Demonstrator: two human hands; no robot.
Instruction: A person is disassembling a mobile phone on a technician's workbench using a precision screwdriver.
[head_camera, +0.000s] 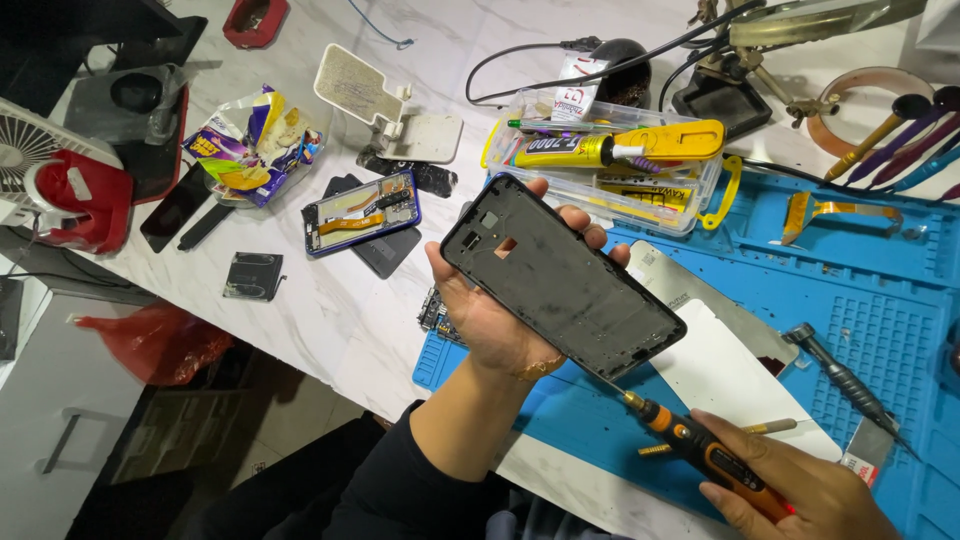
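Head view: left hand (490, 315) grasping black phone frame (562, 272) above blue mat (880, 330); right hand (800, 490) clenched on orange screwdriver (700, 452), tip at frame's lower edge. Clear plastic box (610, 180) beyond mat.

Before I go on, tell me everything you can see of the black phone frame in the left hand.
The phone frame is a flat, black, dusty-looking rectangular shell, apparently plastic, with small cutouts near its upper end, one showing skin through it. It is stripped bare: no board or screen visible. The left hand cradles it from beneath above the blue mat, tilted, fingertips curling over its far edge. The screwdriver in the right hand touches its lower edge with the tip.
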